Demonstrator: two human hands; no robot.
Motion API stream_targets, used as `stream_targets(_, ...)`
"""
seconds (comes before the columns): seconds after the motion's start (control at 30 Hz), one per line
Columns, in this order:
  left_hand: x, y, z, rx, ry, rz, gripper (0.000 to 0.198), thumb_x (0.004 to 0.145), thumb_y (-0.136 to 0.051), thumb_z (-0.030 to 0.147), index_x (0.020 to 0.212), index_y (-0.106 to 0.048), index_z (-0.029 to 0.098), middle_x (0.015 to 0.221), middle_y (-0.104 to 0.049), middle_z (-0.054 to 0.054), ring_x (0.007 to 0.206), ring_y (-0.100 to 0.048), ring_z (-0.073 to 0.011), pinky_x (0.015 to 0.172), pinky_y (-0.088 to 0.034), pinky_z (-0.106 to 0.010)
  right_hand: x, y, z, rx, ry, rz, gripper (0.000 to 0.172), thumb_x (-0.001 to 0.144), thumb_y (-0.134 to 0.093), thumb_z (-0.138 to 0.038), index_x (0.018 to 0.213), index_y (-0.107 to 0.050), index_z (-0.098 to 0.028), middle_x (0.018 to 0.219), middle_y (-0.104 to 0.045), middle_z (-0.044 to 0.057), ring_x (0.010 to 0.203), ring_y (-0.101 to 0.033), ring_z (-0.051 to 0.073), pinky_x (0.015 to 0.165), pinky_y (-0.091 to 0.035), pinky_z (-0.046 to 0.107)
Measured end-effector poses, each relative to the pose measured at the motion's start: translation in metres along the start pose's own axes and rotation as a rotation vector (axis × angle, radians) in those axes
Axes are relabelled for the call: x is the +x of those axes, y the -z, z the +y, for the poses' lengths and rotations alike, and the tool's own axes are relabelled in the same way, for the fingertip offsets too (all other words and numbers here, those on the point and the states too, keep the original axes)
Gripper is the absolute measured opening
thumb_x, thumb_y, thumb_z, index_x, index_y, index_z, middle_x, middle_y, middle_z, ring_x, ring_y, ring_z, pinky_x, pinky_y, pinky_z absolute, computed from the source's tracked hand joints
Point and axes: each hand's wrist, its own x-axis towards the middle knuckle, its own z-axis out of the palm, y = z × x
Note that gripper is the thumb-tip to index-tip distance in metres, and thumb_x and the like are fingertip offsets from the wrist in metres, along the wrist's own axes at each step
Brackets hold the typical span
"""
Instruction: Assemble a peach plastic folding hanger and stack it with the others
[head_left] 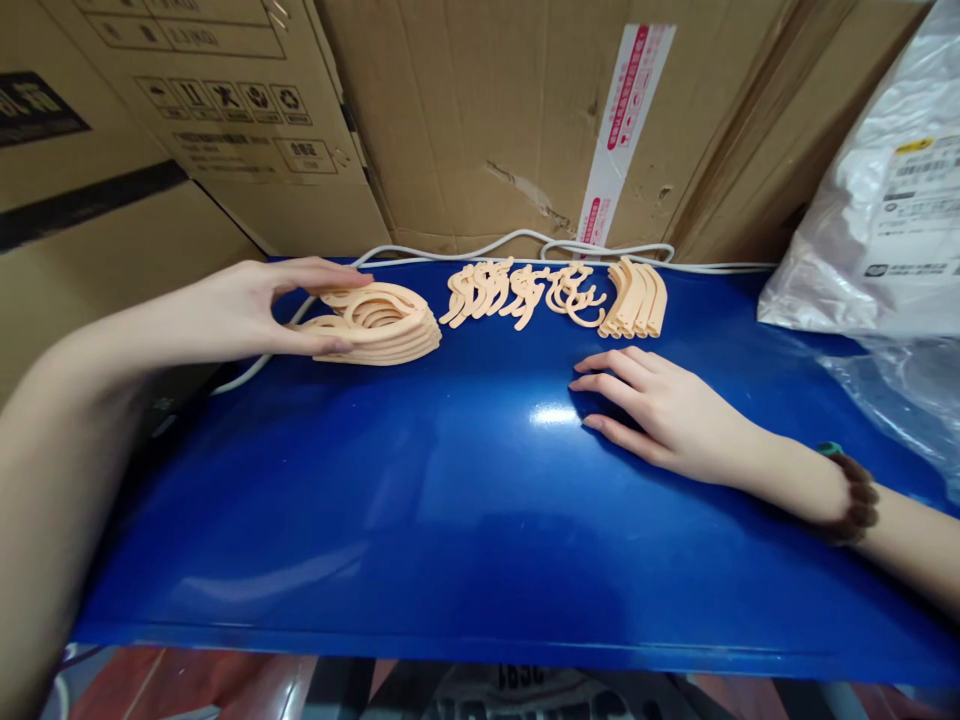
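At the left of the blue table (450, 520), my left hand (277, 305) has its thumb and fingers on a stack of curved beige pieces (397, 335). My right hand (637, 405) rests on the table with fingers spread and nothing in it. Beyond it, along the back, lie several thin wavy beige pieces (480, 290), some hook-shaped beige pieces (577, 295) and a row of curved beige strips (636, 298). A brown bead bracelet circles my right wrist.
Cardboard boxes (480, 120) stand behind the table and at the left. A white cable (517, 236) runs along the back edge. A plastic-wrapped package (870, 220) sits at the back right, with clear film below it.
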Motion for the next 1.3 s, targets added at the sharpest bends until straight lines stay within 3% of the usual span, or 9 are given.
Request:
stream_targets(0.13,0.0003,-0.0001,0.0047,0.015,0.003,-0.004,0.063,0.074,-0.075,0.055,0.130,-0.058,0.029,0.131,-0.063,0.002,0.105,-0.065,-0.0245,0.094,-0.054,-0.046,0.0010,-0.0001,-0.0001,0.003,-0.002,0.002,0.033,0.096,-0.046,-0.037,0.120,-0.058,-0.017,0.127,-0.057,0.013,0.109,-0.055,0.025,0.095,-0.045,0.042)
stream_targets(0.4,0.0016,-0.0027,0.0000,0.056,-0.133,0.036,0.062,0.076,-0.075,0.050,0.130,-0.058,0.024,0.131,-0.064,-0.002,0.103,-0.067,-0.0224,0.090,-0.056,-0.043,-0.0001,0.0006,-0.0006,0.016,-0.009,0.005,0.033,0.096,-0.048,-0.036,0.119,-0.059,-0.017,0.126,-0.058,0.013,0.109,-0.055,0.026,0.094,-0.045,0.042)
stream_targets(1.0,0.0010,-0.0039,-0.0024,-0.007,0.001,-0.019,0.067,0.071,-0.076,0.056,0.130,-0.058,0.030,0.137,-0.059,0.000,0.115,-0.062,-0.0294,0.100,-0.047,-0.055,0.0004,0.0006,-0.0011,0.005,-0.002,0.006,0.033,0.096,-0.047,-0.037,0.120,-0.058,-0.017,0.126,-0.057,0.014,0.109,-0.055,0.026,0.094,-0.046,0.042)
stream_targets(1.3,0.0004,-0.0030,0.0001,-0.054,0.016,-0.028,0.072,0.073,-0.075,0.056,0.137,-0.051,0.030,0.135,-0.060,0.000,0.110,-0.064,-0.0266,0.098,-0.051,-0.051,0.0003,0.0000,-0.0012,-0.002,-0.003,-0.003,0.033,0.097,-0.045,-0.037,0.120,-0.057,-0.017,0.127,-0.056,0.013,0.109,-0.055,0.025,0.094,-0.045,0.042)
